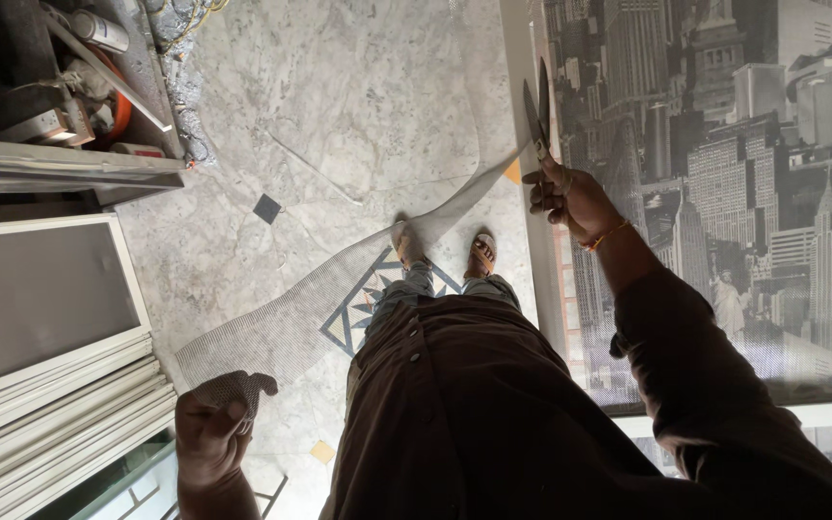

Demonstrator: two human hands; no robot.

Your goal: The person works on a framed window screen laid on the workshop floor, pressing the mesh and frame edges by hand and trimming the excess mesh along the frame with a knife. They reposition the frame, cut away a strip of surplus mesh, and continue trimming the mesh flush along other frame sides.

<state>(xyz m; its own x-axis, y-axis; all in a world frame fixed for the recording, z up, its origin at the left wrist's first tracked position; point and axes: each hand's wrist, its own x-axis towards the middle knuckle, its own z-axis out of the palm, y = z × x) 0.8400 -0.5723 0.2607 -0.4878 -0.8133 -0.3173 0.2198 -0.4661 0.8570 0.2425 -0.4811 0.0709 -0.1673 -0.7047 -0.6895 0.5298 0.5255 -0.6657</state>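
Mesh (339, 289), a long grey strip of fine netting, hung in the air between the two hands and sagged a little in its middle, above the marble floor (358, 106). Its lower end was gathered in the left hand (212, 424), which was closed in a fist around it at the bottom left of the view. Its upper end became narrow and reached the scissors (537, 116), near the white frame (524, 144). The right hand (565, 197) gripped the handles of the scissors, fingers closed around them, with the dark blades pointing up and slightly apart. An orange thread bracelet (607, 236) sat on the right wrist. Below the strip, the person's two feet in sandals (482, 252) stood on a star pattern in the floor. A panel with a grey city picture (753, 173) stood just beside the right hand. White framed screens (50, 385) were stacked at the left, well apart from the scissors
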